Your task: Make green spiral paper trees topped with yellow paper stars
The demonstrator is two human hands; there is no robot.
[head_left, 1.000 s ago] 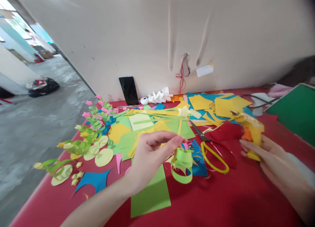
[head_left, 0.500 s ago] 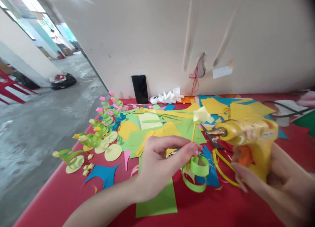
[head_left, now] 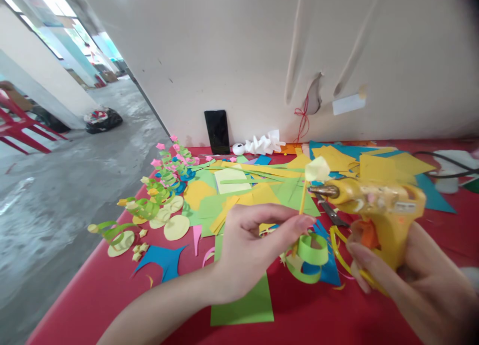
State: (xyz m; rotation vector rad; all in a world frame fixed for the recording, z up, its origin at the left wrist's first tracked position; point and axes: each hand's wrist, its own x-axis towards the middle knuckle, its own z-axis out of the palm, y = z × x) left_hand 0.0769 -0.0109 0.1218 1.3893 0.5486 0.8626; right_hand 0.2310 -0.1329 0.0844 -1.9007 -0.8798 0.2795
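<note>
Between thumb and fingers, my left hand [head_left: 258, 250] pinches a paper flower: a thin yellow stem [head_left: 303, 197] topped by a pale yellow folded star [head_left: 317, 169]. A curled light-green paper strip [head_left: 313, 249] hangs below the fingers. My right hand [head_left: 404, 265] is wrapped round the handle of a yellow hot glue gun [head_left: 381, 202] with an orange trigger [head_left: 369, 234]. The gun's metal nozzle [head_left: 324, 190] points left, at the stem just under the star. Whether the tip touches the stem I cannot tell. Behind the nozzle lie scissors [head_left: 332, 212], partly hidden.
Finished paper plants with pink stars [head_left: 175, 158] and yellow ones [head_left: 144, 205] line the left edge of the red table [head_left: 93, 295]. Coloured paper scraps [head_left: 258, 197] cover its middle. A phone [head_left: 217, 132] leans on the pale board [head_left: 232, 50] behind. A green sheet [head_left: 243, 305] lies in front.
The glue gun's nozzle has come closer to the stem, up under the star. Both hands keep their grips. The whole view has shifted slightly.
</note>
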